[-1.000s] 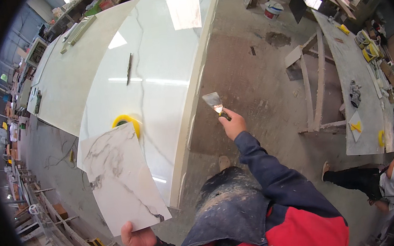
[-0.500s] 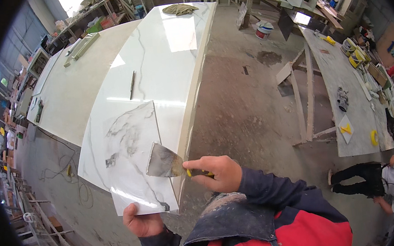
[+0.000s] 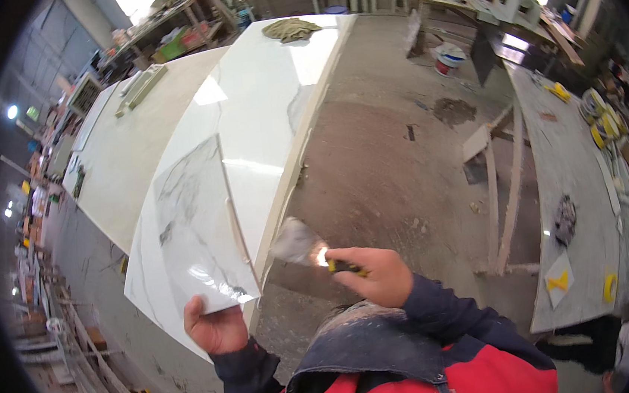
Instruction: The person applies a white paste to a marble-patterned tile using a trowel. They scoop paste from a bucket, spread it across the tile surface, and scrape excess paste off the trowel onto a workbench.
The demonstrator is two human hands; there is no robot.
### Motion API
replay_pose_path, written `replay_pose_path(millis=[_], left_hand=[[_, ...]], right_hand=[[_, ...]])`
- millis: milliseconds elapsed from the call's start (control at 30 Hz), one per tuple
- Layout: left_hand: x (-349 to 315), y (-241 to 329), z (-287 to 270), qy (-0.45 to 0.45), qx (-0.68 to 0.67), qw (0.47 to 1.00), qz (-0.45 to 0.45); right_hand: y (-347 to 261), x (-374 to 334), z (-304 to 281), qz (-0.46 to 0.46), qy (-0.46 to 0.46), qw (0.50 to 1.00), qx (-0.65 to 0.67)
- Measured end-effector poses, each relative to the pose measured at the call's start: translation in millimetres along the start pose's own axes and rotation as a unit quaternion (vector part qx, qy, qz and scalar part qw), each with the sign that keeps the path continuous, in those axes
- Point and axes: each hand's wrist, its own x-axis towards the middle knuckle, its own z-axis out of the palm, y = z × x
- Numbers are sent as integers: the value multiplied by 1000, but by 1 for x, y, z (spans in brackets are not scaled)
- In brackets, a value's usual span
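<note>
My left hand (image 3: 217, 328) grips the near edge of a small white panel with grey marble veining (image 3: 193, 222), its thumb on top. The panel is tilted over the near end of a long, glossy white marble-patterned slab (image 3: 247, 105); whether its far edge touches the slab I cannot tell. In my right hand (image 3: 383, 276) is a putty knife (image 3: 296, 241) with a wide metal blade and a yellow and black handle. The blade, slightly blurred, is to the right of the panel, apart from it, near the slab's right edge.
A greenish cloth (image 3: 291, 29) lies at the slab's far end. Left of it stands a pale tabletop (image 3: 171, 97). A long workbench (image 3: 574, 211) with tape rolls and tools runs along the right. A bucket (image 3: 449, 59) stands on the floor. Another person (image 3: 589, 344) is at lower right.
The small panel has been lifted and tilted, shifting left and away from me. My right hand has drawn the putty knife off the panel's right edge to the right. The view has shifted slightly.
</note>
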Motion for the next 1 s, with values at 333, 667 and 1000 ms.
replay_pose_path(millis=[333,667,1000], left_hand=[[54,-128,89,-26,74,996,-45],[164,-221,131,-39,158,986,43],[306,-274,188,-174,270,944,-74]], right_hand=[[20,95,-150,261,9,921,289],[49,122,-213,103,-19,988,-109],[96,297,-301,94,114,975,-165]])
